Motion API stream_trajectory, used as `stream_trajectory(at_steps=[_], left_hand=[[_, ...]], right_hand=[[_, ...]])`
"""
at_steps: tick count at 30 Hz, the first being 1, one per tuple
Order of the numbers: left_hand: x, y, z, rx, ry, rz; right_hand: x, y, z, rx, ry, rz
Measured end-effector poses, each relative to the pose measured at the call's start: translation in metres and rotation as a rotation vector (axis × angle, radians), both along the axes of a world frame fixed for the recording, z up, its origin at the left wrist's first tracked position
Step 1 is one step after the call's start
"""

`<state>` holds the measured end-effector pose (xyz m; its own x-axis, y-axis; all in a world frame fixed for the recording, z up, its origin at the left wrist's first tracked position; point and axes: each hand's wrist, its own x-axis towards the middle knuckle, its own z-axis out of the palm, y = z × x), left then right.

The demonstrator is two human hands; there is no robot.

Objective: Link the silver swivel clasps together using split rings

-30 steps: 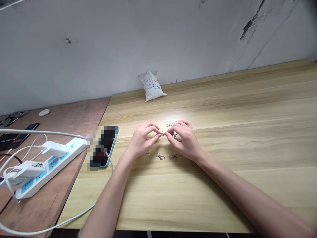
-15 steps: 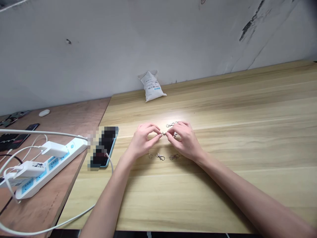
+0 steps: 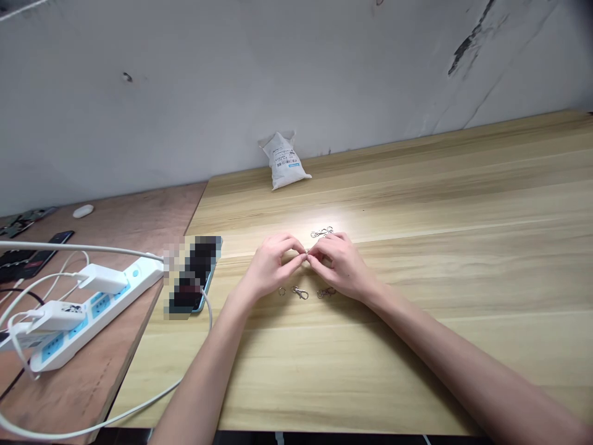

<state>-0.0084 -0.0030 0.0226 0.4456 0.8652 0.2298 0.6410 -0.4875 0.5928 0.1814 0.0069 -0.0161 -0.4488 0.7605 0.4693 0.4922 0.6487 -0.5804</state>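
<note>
Two hands [image 3: 273, 266] [image 3: 340, 262] meet beyond two clasps [image 3: 301, 293] [image 3: 326, 292] and one loose ring [image 3: 282, 291].

i log moderate light; pale glare on the table [image 3: 440, 259], soft shadows below the left hand [image 3: 271, 262] and right hand [image 3: 340, 262]. wall [image 3: 278, 80] dull grey. phone [image 3: 194, 275] pixelated. pinched metal piece [image 3: 306, 251] too small to resolve. wide-angle stretch toward the edges.

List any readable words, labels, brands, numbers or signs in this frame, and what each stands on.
No text is readable.
White package: print and barcode, too small to read.
Nearer white charger: dark marking, too blurred to make out.
Blue-edged phone: screen pixelated.
</note>
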Motion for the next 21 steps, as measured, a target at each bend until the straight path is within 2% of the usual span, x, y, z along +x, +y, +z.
stream_trajectory(at_steps=[6, 21], left_hand=[[0.0050, -0.0008, -0.0046, -0.070, 0.003, -0.004], [0.0040, -0.0003, -0.0026, -0.019, 0.006, 0.004]], right_hand=[[0.0014, 0.0017, -0.0013, -0.005, -0.031, 0.000], [0.0014, 0.0001, 0.0017, 0.032, 0.027, -0.070]])
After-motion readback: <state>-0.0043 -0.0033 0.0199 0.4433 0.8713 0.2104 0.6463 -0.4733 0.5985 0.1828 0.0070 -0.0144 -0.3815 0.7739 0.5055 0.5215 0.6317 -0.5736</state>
